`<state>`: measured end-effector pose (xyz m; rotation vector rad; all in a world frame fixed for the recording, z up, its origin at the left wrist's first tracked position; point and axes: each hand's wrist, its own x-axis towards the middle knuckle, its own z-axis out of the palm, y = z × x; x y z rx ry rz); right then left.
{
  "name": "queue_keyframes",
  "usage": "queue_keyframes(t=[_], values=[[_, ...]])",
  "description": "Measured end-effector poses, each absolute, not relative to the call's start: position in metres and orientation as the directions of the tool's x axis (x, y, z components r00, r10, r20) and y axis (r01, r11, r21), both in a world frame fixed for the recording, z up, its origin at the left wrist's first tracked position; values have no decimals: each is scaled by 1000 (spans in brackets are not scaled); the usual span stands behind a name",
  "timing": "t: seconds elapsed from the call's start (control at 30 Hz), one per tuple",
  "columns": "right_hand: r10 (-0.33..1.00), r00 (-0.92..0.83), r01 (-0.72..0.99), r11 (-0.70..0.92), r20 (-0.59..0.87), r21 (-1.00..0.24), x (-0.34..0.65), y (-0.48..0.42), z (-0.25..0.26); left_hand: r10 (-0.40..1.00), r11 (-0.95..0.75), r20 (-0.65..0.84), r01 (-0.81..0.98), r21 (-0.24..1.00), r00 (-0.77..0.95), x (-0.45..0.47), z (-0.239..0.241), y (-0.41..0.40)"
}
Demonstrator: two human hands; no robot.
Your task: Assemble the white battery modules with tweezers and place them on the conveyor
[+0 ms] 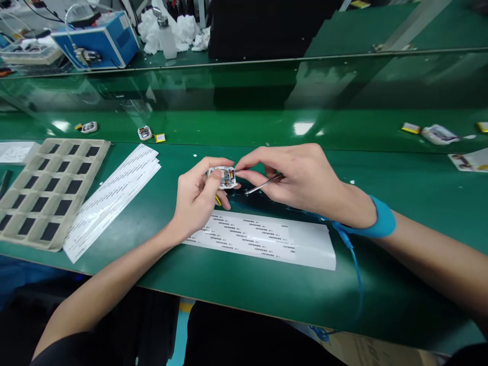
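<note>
My left hand (198, 195) is closed on a small white square electronic module (222, 177) with a bare circuit board showing, held just above the green bench. My right hand (297, 178) pinches at the module's right edge with thumb and forefinger. Metal tweezers (263, 184) lie gripped in that same hand, pointing left and down. A blue wrist strap (383, 219) with a coiled blue cord sits on my right wrist. Directly below both hands lies a white label sheet (267, 239) with rows of small printed labels.
A beige compartment tray (48, 190) with dark inserts lies at the left, next to more label strips (110, 198). Small modules (145, 133) and yellow parts (160, 138) lie on the glossy green belt (244, 122) behind; another unit (438, 134) at far right. A blue machine (99, 43) stands far left.
</note>
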<state>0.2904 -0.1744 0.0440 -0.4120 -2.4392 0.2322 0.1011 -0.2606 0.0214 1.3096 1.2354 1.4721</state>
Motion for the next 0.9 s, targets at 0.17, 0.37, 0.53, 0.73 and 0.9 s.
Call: queue_keyframes(t=[0.17,0.37,0.53,0.73,0.9], values=[[369,-746,267,928,554,-259,290,-173,42,985,-132,138,61,989,-103,102,26,-262],[345,-694,351,929,632,-122,287,-175,28,1000,2,-4,-93,996,-26,100,27,-262],[167,-713,320,942,681,104,290,-173,26,999,33,-32,-207,978,5,99,26,-261],[46,-831,256,916,554,308,295,-173,36,997,77,-73,-207,975,24,103,29,-263],[351,-758,562,779,549,278,297,-153,38,987,160,-154,-197,967,44,103,29,-259]])
